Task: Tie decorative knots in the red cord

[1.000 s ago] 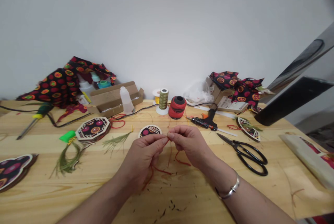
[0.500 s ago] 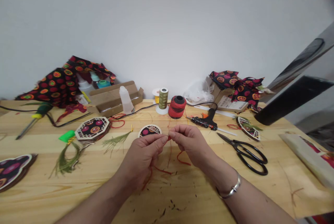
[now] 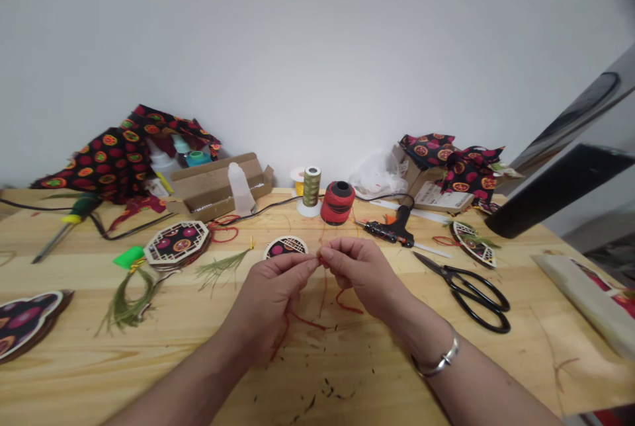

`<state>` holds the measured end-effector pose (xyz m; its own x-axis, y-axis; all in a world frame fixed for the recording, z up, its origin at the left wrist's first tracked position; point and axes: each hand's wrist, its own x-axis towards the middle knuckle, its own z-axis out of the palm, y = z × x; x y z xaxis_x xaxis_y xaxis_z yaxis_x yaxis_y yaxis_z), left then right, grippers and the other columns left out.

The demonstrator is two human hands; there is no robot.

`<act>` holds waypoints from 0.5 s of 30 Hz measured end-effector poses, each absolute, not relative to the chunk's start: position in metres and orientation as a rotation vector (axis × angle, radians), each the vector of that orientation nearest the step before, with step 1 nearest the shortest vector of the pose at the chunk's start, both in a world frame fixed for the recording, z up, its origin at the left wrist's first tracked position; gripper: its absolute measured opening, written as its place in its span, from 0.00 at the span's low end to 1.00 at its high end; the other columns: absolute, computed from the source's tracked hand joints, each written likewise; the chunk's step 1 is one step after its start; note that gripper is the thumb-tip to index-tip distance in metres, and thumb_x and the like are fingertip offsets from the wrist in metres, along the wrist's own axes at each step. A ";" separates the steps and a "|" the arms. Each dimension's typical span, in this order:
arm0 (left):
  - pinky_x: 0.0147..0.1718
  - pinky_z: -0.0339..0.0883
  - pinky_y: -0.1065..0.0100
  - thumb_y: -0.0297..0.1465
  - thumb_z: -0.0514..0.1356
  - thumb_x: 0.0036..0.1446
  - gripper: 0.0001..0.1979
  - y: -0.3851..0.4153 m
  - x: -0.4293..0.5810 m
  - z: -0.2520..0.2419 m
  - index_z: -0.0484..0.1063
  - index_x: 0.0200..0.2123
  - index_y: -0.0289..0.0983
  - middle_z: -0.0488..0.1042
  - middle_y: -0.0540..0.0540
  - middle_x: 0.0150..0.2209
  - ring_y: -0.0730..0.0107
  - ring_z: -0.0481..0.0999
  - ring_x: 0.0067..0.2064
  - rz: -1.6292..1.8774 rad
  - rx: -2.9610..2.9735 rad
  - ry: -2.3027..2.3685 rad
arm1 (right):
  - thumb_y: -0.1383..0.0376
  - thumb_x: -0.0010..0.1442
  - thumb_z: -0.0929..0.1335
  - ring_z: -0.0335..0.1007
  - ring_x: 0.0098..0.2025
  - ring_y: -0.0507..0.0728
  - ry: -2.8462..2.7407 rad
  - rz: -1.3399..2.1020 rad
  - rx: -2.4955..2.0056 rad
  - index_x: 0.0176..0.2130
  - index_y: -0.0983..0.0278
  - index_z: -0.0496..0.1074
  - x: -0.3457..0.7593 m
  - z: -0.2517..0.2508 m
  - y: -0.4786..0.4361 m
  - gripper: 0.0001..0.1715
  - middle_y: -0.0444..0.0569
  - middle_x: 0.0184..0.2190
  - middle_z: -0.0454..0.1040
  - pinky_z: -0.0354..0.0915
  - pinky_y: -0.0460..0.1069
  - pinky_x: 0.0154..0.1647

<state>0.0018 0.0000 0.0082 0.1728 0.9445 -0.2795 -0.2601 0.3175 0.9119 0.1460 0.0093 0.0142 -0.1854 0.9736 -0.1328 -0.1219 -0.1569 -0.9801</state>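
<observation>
My left hand and my right hand meet fingertip to fingertip over the middle of the wooden table. Both pinch a thin red cord whose loose ends hang down and curl on the wood below. Just behind my fingers lies a small round lattice ornament with dark patterned fabric. My right wrist wears a silver bracelet.
Black scissors lie right of my hands, a black glue gun behind them. A red cord spool and green thread spool stand at the back. Left are an octagonal ornament, green tassels, a cardboard box, and patterned fabric.
My fingertips have shifted very slightly on the red cord, staying pinched together. Nothing else on the table has moved.
</observation>
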 end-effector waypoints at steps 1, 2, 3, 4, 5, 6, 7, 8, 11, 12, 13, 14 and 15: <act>0.13 0.39 0.78 0.33 0.66 0.43 0.08 0.000 0.001 0.008 0.77 0.28 0.34 0.56 0.58 0.13 0.85 0.47 0.16 1.020 0.826 1.041 | 0.58 0.49 0.69 0.48 0.17 0.45 -1.151 1.546 -1.105 0.25 0.67 0.69 0.146 0.014 0.010 0.14 0.38 0.16 0.59 0.43 0.43 0.17; 0.13 0.39 0.79 0.33 0.66 0.43 0.09 0.001 0.001 0.008 0.77 0.28 0.34 0.57 0.58 0.14 0.85 0.48 0.16 1.024 0.815 1.051 | 0.57 0.49 0.69 0.47 0.17 0.45 -1.135 1.580 -1.087 0.25 0.67 0.69 0.146 0.014 0.010 0.15 0.38 0.17 0.59 0.42 0.43 0.17; 0.13 0.39 0.79 0.34 0.66 0.43 0.09 0.001 0.001 0.007 0.77 0.28 0.34 0.57 0.58 0.14 0.85 0.48 0.16 1.028 0.808 1.061 | 0.56 0.49 0.69 0.47 0.17 0.44 -1.120 1.606 -1.072 0.25 0.67 0.69 0.146 0.014 0.010 0.15 0.38 0.17 0.60 0.42 0.43 0.17; 0.13 0.39 0.79 0.34 0.66 0.43 0.10 0.001 0.000 0.007 0.77 0.28 0.34 0.57 0.58 0.14 0.85 0.48 0.16 1.030 0.804 1.070 | 0.56 0.49 0.69 0.47 0.17 0.44 -1.110 1.618 -1.064 0.25 0.67 0.69 0.146 0.013 0.010 0.16 0.39 0.18 0.61 0.42 0.43 0.17; 0.13 0.39 0.78 0.35 0.66 0.43 0.10 0.001 0.000 0.006 0.77 0.28 0.34 0.57 0.58 0.14 0.85 0.47 0.16 1.030 0.804 1.075 | 0.57 0.48 0.69 0.47 0.17 0.44 -1.107 1.615 -1.067 0.25 0.68 0.70 0.146 0.013 0.010 0.15 0.40 0.19 0.62 0.42 0.43 0.17; 0.13 0.38 0.78 0.35 0.66 0.43 0.11 0.002 0.000 0.006 0.77 0.28 0.34 0.56 0.58 0.14 0.84 0.47 0.16 1.028 0.806 1.076 | 0.57 0.47 0.70 0.48 0.17 0.44 -1.110 1.600 -1.081 0.26 0.68 0.71 0.146 0.013 0.010 0.14 0.40 0.20 0.64 0.43 0.43 0.17; 0.13 0.38 0.78 0.36 0.66 0.43 0.11 0.002 0.000 0.005 0.77 0.28 0.34 0.56 0.58 0.13 0.84 0.47 0.16 1.026 0.807 1.074 | 0.58 0.46 0.71 0.49 0.18 0.44 -1.113 1.576 -1.100 0.27 0.68 0.72 0.145 0.013 0.010 0.14 0.41 0.20 0.66 0.44 0.43 0.18; 0.13 0.38 0.78 0.36 0.66 0.43 0.11 0.001 0.000 0.005 0.77 0.28 0.34 0.56 0.58 0.13 0.84 0.47 0.16 1.024 0.807 1.070 | 0.59 0.44 0.72 0.50 0.18 0.44 -1.117 1.553 -1.117 0.28 0.67 0.73 0.145 0.013 0.011 0.13 0.41 0.21 0.67 0.45 0.43 0.18; 0.13 0.39 0.78 0.35 0.67 0.42 0.11 0.001 0.001 0.005 0.76 0.28 0.34 0.56 0.58 0.14 0.84 0.48 0.16 1.030 0.789 1.064 | 0.62 0.41 0.73 0.51 0.19 0.45 -1.103 1.505 -1.139 0.28 0.66 0.76 0.143 0.013 0.011 0.12 0.41 0.20 0.69 0.48 0.44 0.20; 0.13 0.39 0.78 0.35 0.67 0.41 0.10 0.001 0.002 0.005 0.76 0.27 0.34 0.56 0.58 0.13 0.84 0.48 0.16 1.033 0.783 1.063 | 0.63 0.41 0.73 0.51 0.19 0.45 -1.095 1.495 -1.137 0.27 0.66 0.76 0.143 0.013 0.011 0.11 0.41 0.20 0.69 0.48 0.44 0.20; 0.13 0.40 0.78 0.34 0.67 0.41 0.10 0.001 0.002 0.006 0.76 0.27 0.34 0.56 0.58 0.13 0.85 0.48 0.16 1.036 0.779 1.061 | 0.63 0.40 0.73 0.51 0.19 0.45 -1.089 1.487 -1.135 0.26 0.66 0.76 0.143 0.014 0.011 0.10 0.41 0.20 0.69 0.48 0.44 0.21; 0.13 0.40 0.79 0.34 0.67 0.41 0.10 0.001 0.003 0.006 0.76 0.27 0.34 0.57 0.58 0.13 0.85 0.49 0.16 1.039 0.775 1.057 | 0.63 0.40 0.73 0.51 0.19 0.45 -1.080 1.481 -1.134 0.26 0.66 0.76 0.143 0.014 0.011 0.10 0.41 0.20 0.69 0.48 0.44 0.21; 0.13 0.41 0.79 0.34 0.67 0.40 0.10 0.001 0.003 0.006 0.77 0.27 0.34 0.57 0.58 0.13 0.85 0.50 0.16 1.041 0.770 1.052 | 0.63 0.39 0.73 0.51 0.19 0.45 -1.073 1.479 -1.137 0.26 0.66 0.76 0.143 0.013 0.011 0.10 0.41 0.20 0.69 0.48 0.44 0.21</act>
